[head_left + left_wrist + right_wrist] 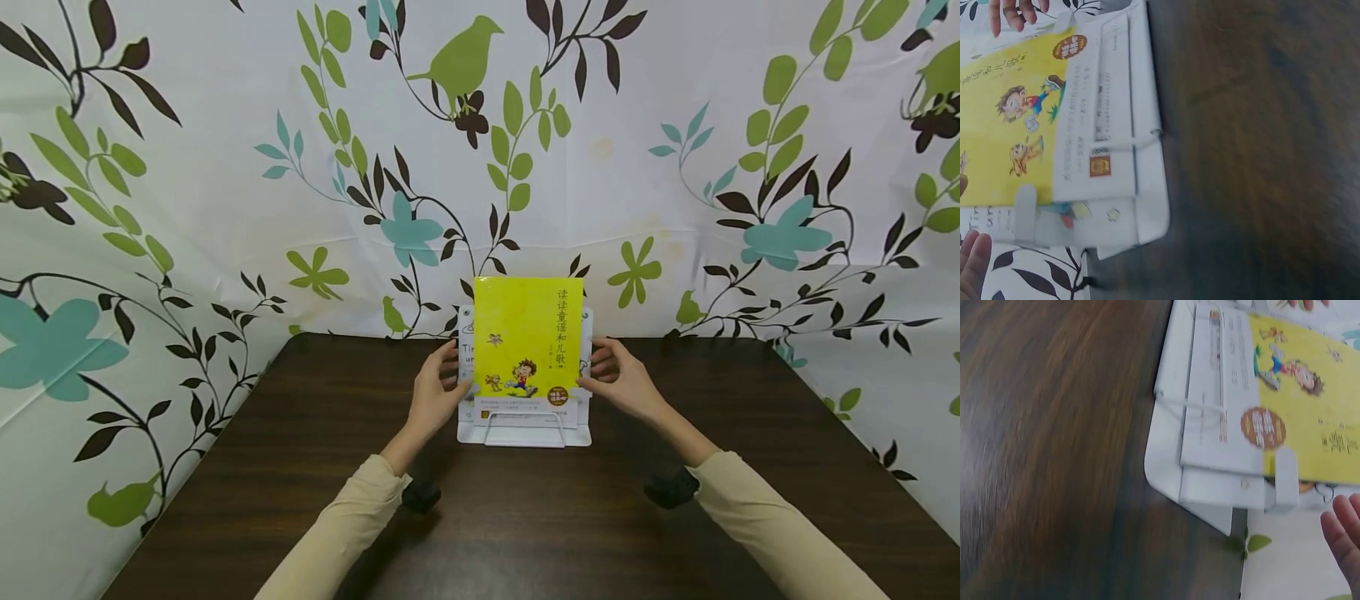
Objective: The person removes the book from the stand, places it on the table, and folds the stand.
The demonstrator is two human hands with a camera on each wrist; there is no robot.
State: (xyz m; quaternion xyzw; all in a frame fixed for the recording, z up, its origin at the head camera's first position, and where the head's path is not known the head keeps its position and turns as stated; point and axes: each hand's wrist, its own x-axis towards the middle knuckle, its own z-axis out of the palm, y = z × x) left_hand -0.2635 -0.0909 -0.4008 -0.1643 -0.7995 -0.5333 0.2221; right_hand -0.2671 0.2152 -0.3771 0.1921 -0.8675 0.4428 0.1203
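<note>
A yellow children's book [525, 333] with a cartoon boy on its cover stands on a white book stand [468, 433]. Behind its lower edges another printed page [997, 222] peeks out. My left hand [435, 387] is at the left side of the book, thumb tip close to the cover's edge and fingers loosely bent. On the opposite side my right hand [622, 379] mirrors it, thumb by the right edge. The right wrist view has the right fingers [1338, 540] fairly straight, just off the stand's side clip [1285, 478]. A wire holder [525, 417] crosses the book's bottom.
The stand sits on a dark brown wooden table [525, 517], toward its far edge. Behind it hangs a white cloth [592, 192] printed with leaves, birds and flowers. Each wrist carries a black device [422, 497].
</note>
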